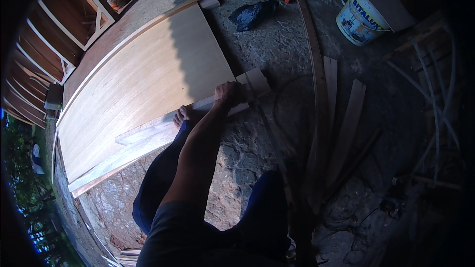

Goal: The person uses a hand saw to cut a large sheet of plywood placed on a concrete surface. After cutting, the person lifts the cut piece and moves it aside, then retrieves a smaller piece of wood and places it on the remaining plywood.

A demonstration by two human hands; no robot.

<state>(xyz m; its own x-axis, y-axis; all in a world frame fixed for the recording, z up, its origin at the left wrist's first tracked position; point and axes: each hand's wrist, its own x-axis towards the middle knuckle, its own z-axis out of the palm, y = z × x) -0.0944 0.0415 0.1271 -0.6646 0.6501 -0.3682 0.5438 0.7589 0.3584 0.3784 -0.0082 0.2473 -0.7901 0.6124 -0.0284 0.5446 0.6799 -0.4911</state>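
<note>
My left hand (227, 94) is closed over a pale wooden plank (255, 81), pressing it at the near right corner of a large plywood panel (133, 79). The plank lies along the panel's near edge, and its right end juts past the corner. My bare foot (182, 114) rests on the plank, left of that hand. A long thin blade, apparently a handsaw (267, 123), crosses the jutting end and runs back toward me. Its near end goes into deep shadow, where my right hand (293, 185) seems to grip it; the fingers hardly show.
Loose wooden strips (346, 128) and a long batten (316, 69) lie at the right on rough ground. A black plastic bag (253, 15) is beyond the panel. A white bucket (361, 20) stands far right. Wooden frames (64, 29) lean at the far left.
</note>
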